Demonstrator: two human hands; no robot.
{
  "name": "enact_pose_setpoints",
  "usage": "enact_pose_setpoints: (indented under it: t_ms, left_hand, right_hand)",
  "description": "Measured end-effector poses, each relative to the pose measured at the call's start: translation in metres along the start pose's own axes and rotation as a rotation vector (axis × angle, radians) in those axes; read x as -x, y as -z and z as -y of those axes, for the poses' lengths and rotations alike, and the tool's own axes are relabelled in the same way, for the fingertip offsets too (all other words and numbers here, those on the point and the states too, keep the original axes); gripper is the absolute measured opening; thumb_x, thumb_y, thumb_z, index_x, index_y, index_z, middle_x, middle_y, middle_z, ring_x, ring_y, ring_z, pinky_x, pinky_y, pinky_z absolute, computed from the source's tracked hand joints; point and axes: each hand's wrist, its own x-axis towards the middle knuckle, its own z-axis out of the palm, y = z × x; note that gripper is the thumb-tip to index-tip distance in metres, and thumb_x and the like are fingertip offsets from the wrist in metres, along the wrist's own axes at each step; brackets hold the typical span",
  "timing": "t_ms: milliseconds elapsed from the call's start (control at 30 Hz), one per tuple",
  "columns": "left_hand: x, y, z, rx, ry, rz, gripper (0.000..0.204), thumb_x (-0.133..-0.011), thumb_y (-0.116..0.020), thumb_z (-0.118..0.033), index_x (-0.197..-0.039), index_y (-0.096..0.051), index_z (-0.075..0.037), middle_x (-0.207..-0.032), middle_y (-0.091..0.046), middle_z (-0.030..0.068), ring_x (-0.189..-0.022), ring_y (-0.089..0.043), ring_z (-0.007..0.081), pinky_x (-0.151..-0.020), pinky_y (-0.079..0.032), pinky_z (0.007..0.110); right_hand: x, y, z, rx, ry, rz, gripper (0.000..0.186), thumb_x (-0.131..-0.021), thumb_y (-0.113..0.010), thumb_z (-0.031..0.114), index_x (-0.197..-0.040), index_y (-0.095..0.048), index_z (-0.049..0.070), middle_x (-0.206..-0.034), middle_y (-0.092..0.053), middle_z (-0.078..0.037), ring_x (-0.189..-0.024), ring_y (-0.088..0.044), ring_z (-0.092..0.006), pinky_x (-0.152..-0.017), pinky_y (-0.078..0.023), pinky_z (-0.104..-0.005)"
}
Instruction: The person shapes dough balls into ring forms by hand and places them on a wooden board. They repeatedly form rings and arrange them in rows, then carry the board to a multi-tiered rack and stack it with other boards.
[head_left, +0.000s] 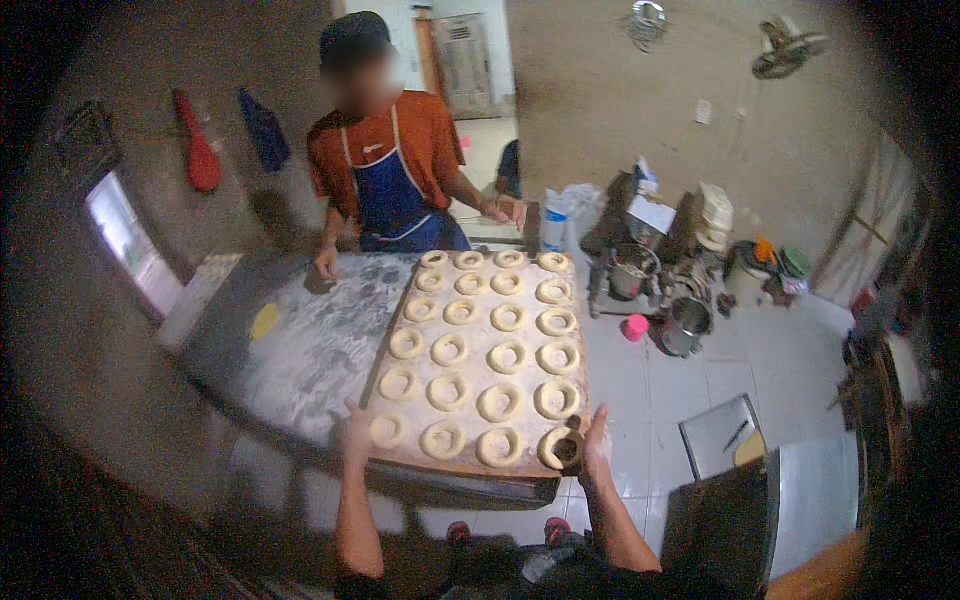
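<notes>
In the head view, there it was: a floury board (478, 376), rows of dough rings (483, 448) across it, at the table's (300, 350) right end! Left hand (354, 432) at the near left edge, right hand (596, 448) on the near right, its fingers stretched upward; whether either had clamped on, I couldn't tell. Opposite stood an aproned co-worker (385, 190)!

From over here I can't read any writing at all: the small pale mark (373, 148) on the co-worker's orange shirt (430, 128) and the blue label (553, 234) on the white container (551, 208) are both too blurred.
</notes>
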Motion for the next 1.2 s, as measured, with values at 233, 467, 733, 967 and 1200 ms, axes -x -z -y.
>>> enact_pose_setpoints:
  t_ms: [233, 467, 733, 967, 1200]
  left_hand:
    - [0.122, -0.034, -0.006, 0.476, 0.180, 0.046, 0.076, -0.099, -0.026, -0.057, -0.134, -0.044, 0.008, -0.121, -0.061, 0.0264, -0.114, -0.056, 0.0382, -0.106, -0.037, 0.044]
    - [0.212, -0.035, -0.025, 0.681, 0.255, -0.152, 0.075, -0.097, -0.033, -0.056, -0.135, -0.043, 0.007, -0.120, -0.061, 0.0231, -0.113, -0.056, 0.0350, -0.105, -0.038, 0.042]
    - [0.266, -0.132, -0.070, 0.773, 0.338, -0.499, 0.074, -0.093, -0.042, -0.054, -0.137, -0.043, 0.005, -0.120, -0.061, 0.0195, -0.111, -0.057, 0.0313, -0.103, -0.040, 0.040]
    - [0.263, -0.242, -0.148, 0.838, 0.200, -0.701, 0.075, -0.090, -0.049, -0.053, -0.138, -0.042, 0.004, -0.119, -0.061, 0.0163, -0.109, -0.058, 0.0280, -0.101, -0.041, 0.038]
    - [0.273, -0.312, -0.263, 0.863, -0.002, -0.885, 0.076, -0.088, -0.057, -0.051, -0.139, -0.042, 0.003, -0.119, -0.061, 0.0130, -0.108, -0.059, 0.0248, -0.100, -0.043, 0.036]
  right_hand:
    - [-0.018, 0.072, 0.024, 0.494, 0.114, -0.126, 0.065, -0.100, -0.033, 0.058, -0.110, -0.062, 0.001, -0.093, -0.064, -0.012, -0.081, -0.060, -0.0203, -0.078, -0.048, -0.0367]
    - [-0.147, 0.090, -0.006, 0.392, -0.015, 0.189, 0.055, -0.094, -0.050, 0.055, -0.119, -0.057, 0.006, -0.092, -0.063, -0.011, -0.076, -0.058, -0.0190, -0.091, -0.034, -0.0401]
    - [-0.353, -0.006, -0.042, 0.726, 0.827, 0.796, 0.046, -0.094, -0.061, 0.044, -0.118, -0.057, 0.005, -0.076, -0.056, 0.001, -0.059, -0.047, -0.0140, -0.057, -0.037, -0.0338]
    - [-0.485, -0.118, 0.000, 0.358, 0.007, 1.018, 0.063, -0.098, -0.042, 0.056, -0.137, -0.045, 0.006, -0.109, -0.056, -0.010, -0.081, -0.051, -0.0201, -0.069, -0.043, -0.0349]
    - [-0.501, -0.177, 0.066, 0.297, 0.088, 1.159, 0.077, -0.092, -0.042, 0.068, -0.145, -0.032, 0.012, -0.130, -0.053, -0.016, -0.110, -0.057, -0.0258, -0.095, -0.046, -0.0362]
